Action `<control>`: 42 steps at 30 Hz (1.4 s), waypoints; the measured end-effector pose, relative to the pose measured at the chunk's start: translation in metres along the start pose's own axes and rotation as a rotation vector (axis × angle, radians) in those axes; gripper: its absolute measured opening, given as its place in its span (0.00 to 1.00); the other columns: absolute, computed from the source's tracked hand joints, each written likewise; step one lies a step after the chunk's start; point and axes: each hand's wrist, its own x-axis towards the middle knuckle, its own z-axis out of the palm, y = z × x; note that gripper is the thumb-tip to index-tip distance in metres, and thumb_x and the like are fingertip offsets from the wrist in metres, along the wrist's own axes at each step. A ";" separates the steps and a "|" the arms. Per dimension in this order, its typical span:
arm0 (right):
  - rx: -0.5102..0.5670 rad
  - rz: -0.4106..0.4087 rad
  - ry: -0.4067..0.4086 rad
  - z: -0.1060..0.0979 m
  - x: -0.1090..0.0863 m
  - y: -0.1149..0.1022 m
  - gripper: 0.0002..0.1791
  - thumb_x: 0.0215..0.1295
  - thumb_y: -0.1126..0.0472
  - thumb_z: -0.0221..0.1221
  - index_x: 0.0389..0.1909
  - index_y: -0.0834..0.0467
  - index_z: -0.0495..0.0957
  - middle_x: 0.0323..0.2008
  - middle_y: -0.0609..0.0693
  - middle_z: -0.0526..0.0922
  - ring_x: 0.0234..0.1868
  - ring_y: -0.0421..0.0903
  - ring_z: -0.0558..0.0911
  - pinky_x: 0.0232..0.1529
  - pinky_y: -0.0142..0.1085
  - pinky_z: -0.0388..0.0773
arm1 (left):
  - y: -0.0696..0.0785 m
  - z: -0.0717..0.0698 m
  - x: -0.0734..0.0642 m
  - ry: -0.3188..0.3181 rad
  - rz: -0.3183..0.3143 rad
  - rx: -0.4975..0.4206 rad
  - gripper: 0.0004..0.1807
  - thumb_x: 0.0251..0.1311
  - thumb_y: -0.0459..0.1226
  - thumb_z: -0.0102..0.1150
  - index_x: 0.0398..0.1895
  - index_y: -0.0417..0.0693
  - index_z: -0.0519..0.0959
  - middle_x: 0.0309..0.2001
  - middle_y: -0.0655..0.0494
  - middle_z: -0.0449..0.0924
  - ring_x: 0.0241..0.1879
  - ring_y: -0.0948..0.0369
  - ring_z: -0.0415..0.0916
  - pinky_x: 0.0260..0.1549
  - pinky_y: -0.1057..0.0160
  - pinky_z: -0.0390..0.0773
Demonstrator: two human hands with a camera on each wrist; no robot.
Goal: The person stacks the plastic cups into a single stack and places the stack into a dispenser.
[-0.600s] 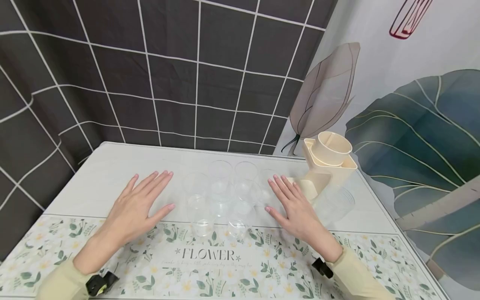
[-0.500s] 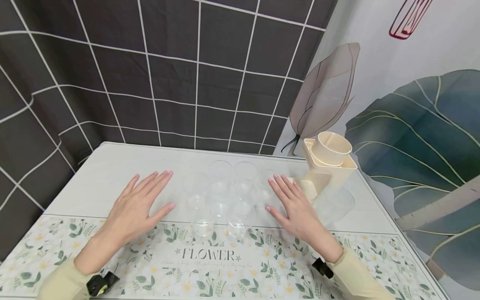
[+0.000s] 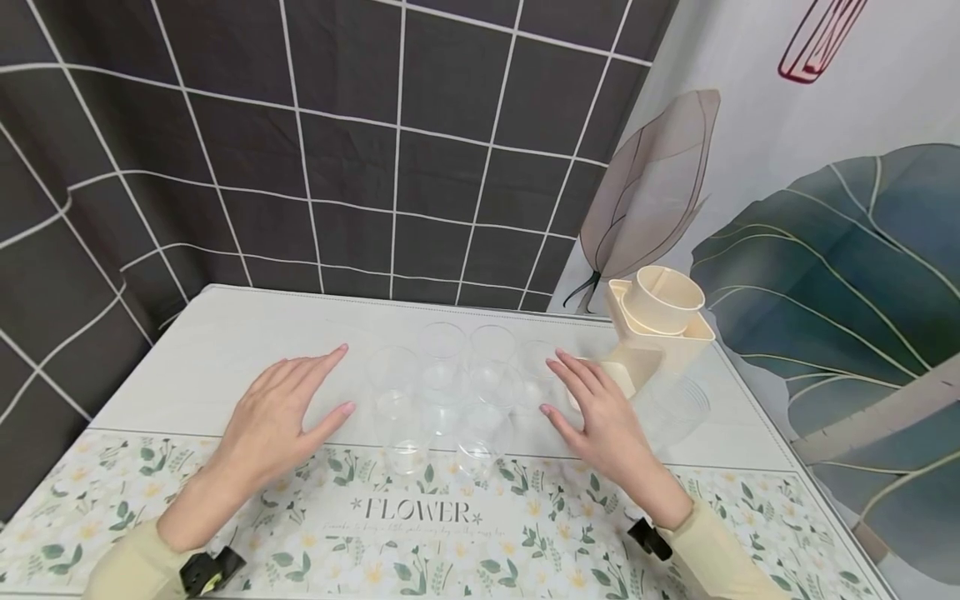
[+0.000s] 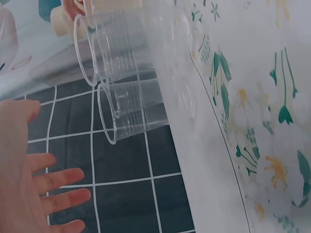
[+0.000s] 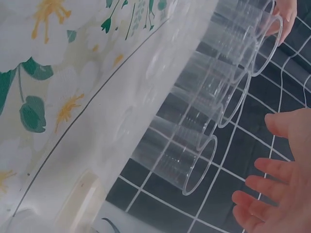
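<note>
Several clear plastic cups (image 3: 405, 421) stand upright in a close cluster mid-table, their rims up. My left hand (image 3: 273, 417) is held to the left of the cluster, fingers extended, thumb apart, holding nothing. On the other side my right hand (image 3: 600, 417) hovers beside the rightmost cup (image 3: 536, 367), its fingers loosely straight and also holding nothing. The left wrist view has the left hand (image 4: 29, 165) apart from the nearest cup (image 4: 136, 104). In the right wrist view, a gap separates the right hand (image 5: 279, 179) from a cup (image 5: 180, 155).
Behind the right hand stands a cream plastic holder (image 3: 660, 342) with a round collar on top. A stack of nested clear cups (image 3: 678, 412) is close in front of it. The table mat (image 3: 427, 542) has a flower print, and a dark checked curtain (image 3: 337, 150) hangs behind.
Both hands have turned from backs-up, with spread fingers, to more edge-on, with palms facing inward toward the cups. The right hand has shifted slightly right. The cups stay in place.
</note>
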 end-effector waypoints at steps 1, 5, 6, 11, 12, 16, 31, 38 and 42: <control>0.007 -0.003 0.018 0.000 0.000 0.000 0.32 0.54 0.56 0.66 0.61 0.60 0.72 0.61 0.58 0.75 0.57 0.56 0.74 0.59 0.51 0.70 | 0.000 0.000 0.000 0.006 -0.002 -0.002 0.35 0.60 0.50 0.58 0.70 0.53 0.64 0.56 0.47 0.78 0.56 0.47 0.71 0.61 0.46 0.65; 0.031 -0.001 0.065 -0.003 0.001 0.000 0.29 0.53 0.57 0.66 0.58 0.61 0.75 0.57 0.58 0.78 0.54 0.56 0.75 0.57 0.48 0.70 | 0.003 0.001 0.000 0.024 -0.018 -0.021 0.35 0.58 0.49 0.59 0.69 0.54 0.65 0.55 0.47 0.79 0.55 0.48 0.72 0.58 0.45 0.67; 0.039 0.002 0.073 -0.004 0.001 0.000 0.28 0.54 0.57 0.66 0.57 0.61 0.75 0.56 0.57 0.79 0.54 0.56 0.75 0.57 0.47 0.70 | 0.004 0.001 0.000 0.023 -0.024 -0.029 0.34 0.58 0.49 0.59 0.69 0.54 0.66 0.55 0.47 0.79 0.55 0.48 0.72 0.58 0.45 0.68; 0.068 0.026 0.099 -0.009 0.001 0.000 0.26 0.57 0.55 0.64 0.56 0.59 0.76 0.53 0.55 0.80 0.51 0.53 0.75 0.53 0.41 0.70 | 0.009 0.002 0.001 -0.002 -0.061 -0.077 0.33 0.60 0.49 0.59 0.69 0.55 0.65 0.54 0.48 0.79 0.56 0.48 0.72 0.56 0.44 0.69; 0.069 0.029 0.106 -0.010 0.000 0.000 0.26 0.56 0.55 0.64 0.56 0.59 0.76 0.52 0.54 0.81 0.50 0.52 0.75 0.52 0.40 0.71 | 0.010 0.002 0.002 -0.006 -0.067 -0.085 0.33 0.60 0.49 0.59 0.69 0.55 0.65 0.54 0.48 0.79 0.56 0.48 0.72 0.56 0.44 0.69; 0.065 0.036 0.138 -0.014 -0.001 0.000 0.26 0.53 0.58 0.66 0.55 0.59 0.77 0.49 0.54 0.82 0.48 0.51 0.76 0.47 0.40 0.73 | 0.014 0.002 0.003 -0.002 -0.084 -0.120 0.32 0.60 0.48 0.59 0.68 0.54 0.66 0.54 0.47 0.79 0.55 0.49 0.73 0.54 0.43 0.71; 0.094 -0.016 0.298 -0.031 -0.003 0.004 0.18 0.62 0.54 0.57 0.45 0.62 0.80 0.42 0.55 0.84 0.46 0.57 0.75 0.48 0.41 0.68 | 0.025 0.007 0.003 -0.038 -0.188 -0.281 0.29 0.64 0.46 0.57 0.67 0.50 0.66 0.57 0.47 0.76 0.57 0.50 0.71 0.53 0.40 0.72; 0.083 -0.020 0.352 -0.041 -0.007 0.009 0.20 0.65 0.50 0.56 0.44 0.64 0.81 0.40 0.57 0.84 0.47 0.61 0.73 0.56 0.31 0.64 | 0.031 0.011 0.003 -0.042 -0.221 -0.344 0.31 0.64 0.44 0.58 0.69 0.47 0.63 0.55 0.48 0.76 0.54 0.52 0.72 0.48 0.50 0.78; 0.068 -0.037 0.409 -0.046 -0.011 0.012 0.21 0.65 0.49 0.57 0.42 0.65 0.81 0.38 0.58 0.84 0.47 0.63 0.73 0.60 0.30 0.61 | 0.034 0.014 0.002 -0.042 -0.229 -0.384 0.30 0.64 0.42 0.58 0.68 0.47 0.63 0.55 0.47 0.77 0.53 0.53 0.73 0.48 0.50 0.77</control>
